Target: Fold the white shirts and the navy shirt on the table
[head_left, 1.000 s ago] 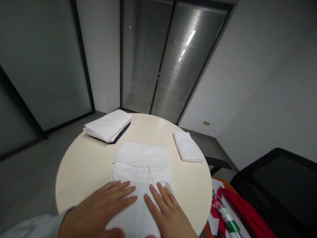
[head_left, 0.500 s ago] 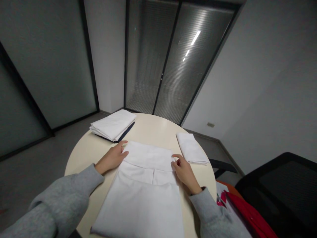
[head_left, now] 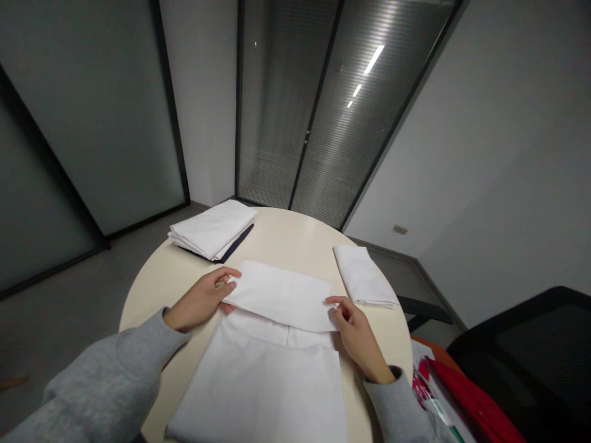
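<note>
A white cloth [head_left: 263, 387] lies lengthwise on the round table, its near end running out of view at the bottom. Its far end is turned over into a flat band [head_left: 281, 295], and a short seam or slit shows just below that band. My left hand [head_left: 205, 295] pinches the band's left end between thumb and fingers, some fingers tucked beneath it. At the right end, my right hand [head_left: 357, 332] grips the band's edge between thumb and index finger. The band's near edge is slightly raised off the layer below.
A stack of folded white cloths [head_left: 212, 227] rests on a dark item [head_left: 237, 245] at the table's far left. Another folded white cloth [head_left: 362, 277] lies at the right edge of the cream table [head_left: 295, 237]. Beside the table stand a black mesh chair [head_left: 530, 357] and red items [head_left: 471, 394].
Both hands have closed on the ends of the band and lifted its near edge a little. My right hand has moved slightly right and nearer. The view has shifted a little.
</note>
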Demonstrator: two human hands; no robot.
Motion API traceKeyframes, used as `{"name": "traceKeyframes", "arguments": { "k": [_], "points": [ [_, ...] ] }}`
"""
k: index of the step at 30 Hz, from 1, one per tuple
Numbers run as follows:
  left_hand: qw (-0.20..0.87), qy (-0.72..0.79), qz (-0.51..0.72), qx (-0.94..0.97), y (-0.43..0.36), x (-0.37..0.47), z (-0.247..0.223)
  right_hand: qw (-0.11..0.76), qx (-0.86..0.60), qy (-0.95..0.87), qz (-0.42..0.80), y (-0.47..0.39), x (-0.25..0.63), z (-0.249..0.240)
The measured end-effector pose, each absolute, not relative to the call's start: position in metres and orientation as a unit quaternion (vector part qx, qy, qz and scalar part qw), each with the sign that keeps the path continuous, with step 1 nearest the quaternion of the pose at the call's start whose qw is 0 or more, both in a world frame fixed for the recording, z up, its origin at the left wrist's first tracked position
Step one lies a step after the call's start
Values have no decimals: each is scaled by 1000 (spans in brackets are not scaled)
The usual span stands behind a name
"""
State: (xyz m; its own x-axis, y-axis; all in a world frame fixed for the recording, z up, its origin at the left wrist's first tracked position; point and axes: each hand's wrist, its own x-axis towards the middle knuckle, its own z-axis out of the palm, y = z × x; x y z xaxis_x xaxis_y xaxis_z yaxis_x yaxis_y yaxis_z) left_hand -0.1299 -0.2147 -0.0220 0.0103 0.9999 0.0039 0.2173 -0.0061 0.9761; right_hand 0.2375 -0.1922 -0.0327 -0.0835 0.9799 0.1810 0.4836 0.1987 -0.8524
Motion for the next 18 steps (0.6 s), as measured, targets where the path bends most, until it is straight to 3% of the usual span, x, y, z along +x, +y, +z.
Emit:
{"name": "traceKeyframes", "arguments": {
  "k": [7,18],
  "points": [
    [175,635,273,701,-220,-129,-27,346,-584,-671,299,-201,233,-33],
    [167,649,152,727,-220,-130,-18,301,-574,-706,284,-204,235,-32]
  ]
}}
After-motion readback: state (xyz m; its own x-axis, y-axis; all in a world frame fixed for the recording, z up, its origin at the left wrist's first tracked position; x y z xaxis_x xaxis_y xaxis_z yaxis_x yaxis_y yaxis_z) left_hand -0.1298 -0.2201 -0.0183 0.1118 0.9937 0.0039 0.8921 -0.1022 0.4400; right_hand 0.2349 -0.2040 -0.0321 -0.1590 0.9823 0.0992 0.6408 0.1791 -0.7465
